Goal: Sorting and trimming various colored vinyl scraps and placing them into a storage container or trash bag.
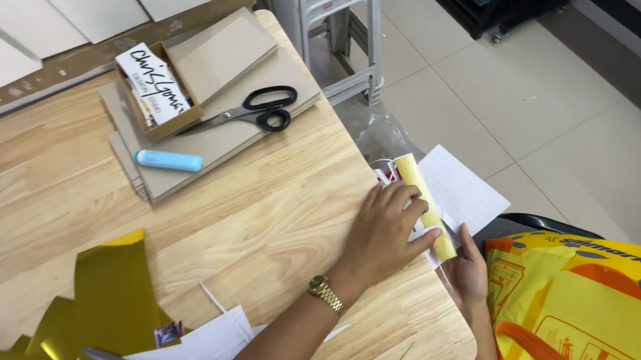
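Left hand [385, 232] lies flat, fingers [402, 196] spread, pressing a yellow strip [423, 202] and white paper sheet [462, 192] at the desk [262, 207] edge. Right hand [466, 267], fingers curled, pinches the strip's lower end from below. The strip looks light, thin and floppy, best held by its ends. Black scissors [258, 110] lie well apart.

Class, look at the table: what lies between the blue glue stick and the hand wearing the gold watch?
Only bare wooden table lies between the glue stick and the left hand, as the head view shows.

Single head view, steep downward look, close over wooden table [209, 212] right edge, tiled floor [520, 96] beyond.
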